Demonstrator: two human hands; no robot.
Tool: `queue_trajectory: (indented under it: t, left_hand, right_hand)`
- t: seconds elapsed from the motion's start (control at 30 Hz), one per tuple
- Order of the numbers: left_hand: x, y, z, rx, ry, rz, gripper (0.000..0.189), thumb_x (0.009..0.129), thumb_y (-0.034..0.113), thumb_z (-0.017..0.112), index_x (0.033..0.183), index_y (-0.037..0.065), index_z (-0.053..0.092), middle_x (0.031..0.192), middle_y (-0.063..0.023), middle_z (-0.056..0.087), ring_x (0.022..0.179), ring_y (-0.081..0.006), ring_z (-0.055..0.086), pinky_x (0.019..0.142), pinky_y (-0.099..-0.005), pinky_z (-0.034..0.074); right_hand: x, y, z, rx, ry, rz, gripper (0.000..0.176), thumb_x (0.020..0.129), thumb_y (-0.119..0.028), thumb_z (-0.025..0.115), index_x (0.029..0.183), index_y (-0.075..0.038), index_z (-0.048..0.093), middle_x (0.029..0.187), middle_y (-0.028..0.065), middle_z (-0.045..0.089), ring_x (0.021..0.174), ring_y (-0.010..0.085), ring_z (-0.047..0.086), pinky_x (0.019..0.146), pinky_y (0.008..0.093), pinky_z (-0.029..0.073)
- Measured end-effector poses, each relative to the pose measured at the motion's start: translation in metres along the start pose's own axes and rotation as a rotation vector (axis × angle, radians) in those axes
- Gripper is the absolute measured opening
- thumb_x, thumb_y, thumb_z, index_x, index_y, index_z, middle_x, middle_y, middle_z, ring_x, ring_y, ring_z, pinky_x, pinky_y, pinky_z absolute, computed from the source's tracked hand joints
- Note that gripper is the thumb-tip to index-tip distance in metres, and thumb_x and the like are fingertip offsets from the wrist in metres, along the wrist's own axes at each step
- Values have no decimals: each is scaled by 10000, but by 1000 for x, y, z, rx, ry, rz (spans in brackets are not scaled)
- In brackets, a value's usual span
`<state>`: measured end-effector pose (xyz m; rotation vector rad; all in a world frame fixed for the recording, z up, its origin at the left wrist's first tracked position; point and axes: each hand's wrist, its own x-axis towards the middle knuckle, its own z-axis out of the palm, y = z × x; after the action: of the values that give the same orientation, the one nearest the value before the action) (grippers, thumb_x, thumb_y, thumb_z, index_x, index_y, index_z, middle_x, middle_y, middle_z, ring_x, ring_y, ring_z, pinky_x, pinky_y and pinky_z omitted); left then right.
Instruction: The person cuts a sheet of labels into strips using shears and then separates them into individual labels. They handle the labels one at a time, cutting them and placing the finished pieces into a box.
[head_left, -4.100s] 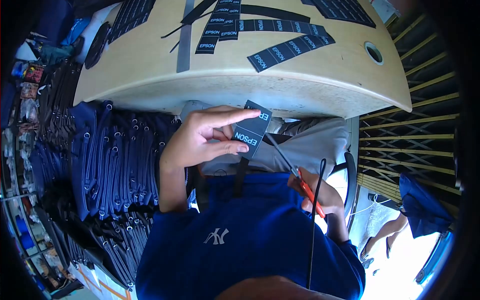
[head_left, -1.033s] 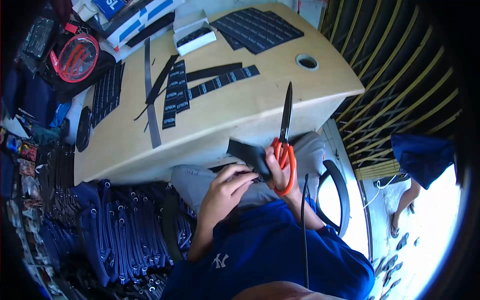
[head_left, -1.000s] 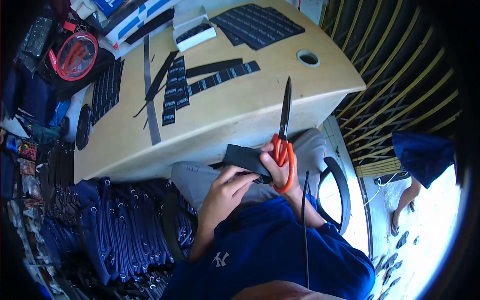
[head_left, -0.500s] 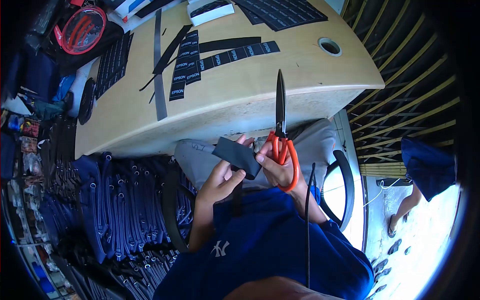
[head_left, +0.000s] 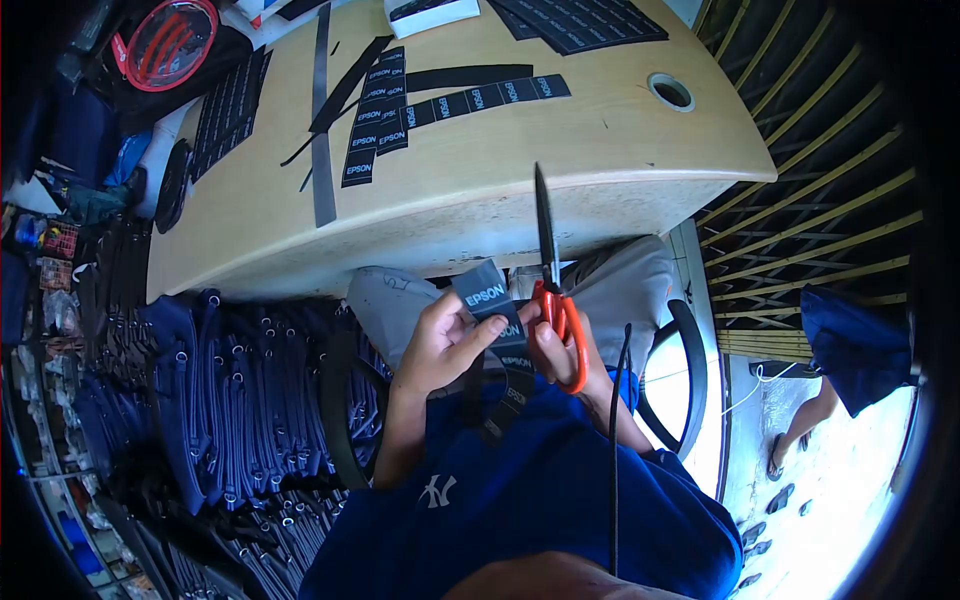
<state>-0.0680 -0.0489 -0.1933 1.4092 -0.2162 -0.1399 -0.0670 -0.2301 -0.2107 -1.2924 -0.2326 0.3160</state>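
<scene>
My left hand point(head_left: 438, 348) pinches a black strip of EPSON labels point(head_left: 486, 292) between thumb and fingers, printed side up. The strip's lower end hangs down in front of the blue shirt. Close by on the right, my right hand point(head_left: 558, 350) is wrapped round the orange handles of a pair of scissors point(head_left: 546, 240). Their dark blades look closed and point up toward the table edge, apart from the strip. Some of the right fingers are hidden behind the handles.
On the wooden table point(head_left: 480, 165) lie more EPSON label strips point(head_left: 480, 98), a long grey strip point(head_left: 322, 170), a tape roll point(head_left: 670, 91) and label sheets point(head_left: 585, 22). Navy straps with metal rings point(head_left: 255, 400) hang at left. A folding gate point(head_left: 810, 200) and a person's leg point(head_left: 805, 425) are at right.
The strip has turned from its plain side to its printed side and now hangs lower. The scissors have shifted slightly left and down, still in my right hand.
</scene>
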Motion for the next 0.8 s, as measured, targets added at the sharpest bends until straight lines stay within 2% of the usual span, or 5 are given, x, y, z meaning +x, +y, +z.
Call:
queue_trajectory:
  t: [0.27, 0.37, 0.47, 0.57, 0.8]
  left_hand:
    - [-2, 15, -5, 129, -237, -114, 219, 856, 15, 609, 1057, -26, 534, 981, -43, 604, 889, -86, 569, 767, -231, 473]
    - [-2, 6, 7, 40, -139, -102, 307, 842, -20, 611, 1117, -28, 475, 1014, -84, 595, 913, -104, 577, 781, -231, 472]
    - [-3, 6, 15, -10, 106, 1, 576, 801, -100, 611, 1249, 36, 275, 1021, -153, 584, 893, -132, 599, 754, -220, 473]
    - [-5, 2, 24, -14, 224, 139, 579, 801, -102, 610, 1247, 51, 274, 1037, -153, 576, 862, -117, 597, 729, -213, 470]
    - [-2, 3, 9, 127, -14, 114, 414, 782, -66, 660, 1179, -26, 551, 1095, -98, 538, 874, -105, 567, 716, -229, 472]
  right_hand:
    - [6, -11, 4, -39, 69, 0, 154, 788, -59, 705, 841, -23, 565, 752, -7, 584, 614, 12, 509, 506, 156, 389]
    - [8, -6, 4, -73, 108, -27, 136, 797, -48, 691, 841, -18, 565, 745, -13, 582, 613, 5, 504, 504, 158, 387]
    - [10, -4, 7, -76, 176, -67, 129, 800, -34, 683, 842, -12, 564, 742, -15, 580, 603, -4, 496, 498, 155, 381]
    - [10, -5, 10, -104, 252, -103, 129, 802, -27, 678, 849, -8, 559, 739, -14, 577, 588, -12, 486, 492, 149, 374]
    - [5, -10, 8, -133, 206, -126, 156, 805, -37, 678, 873, -2, 542, 759, -3, 578, 558, -14, 469, 489, 141, 358]
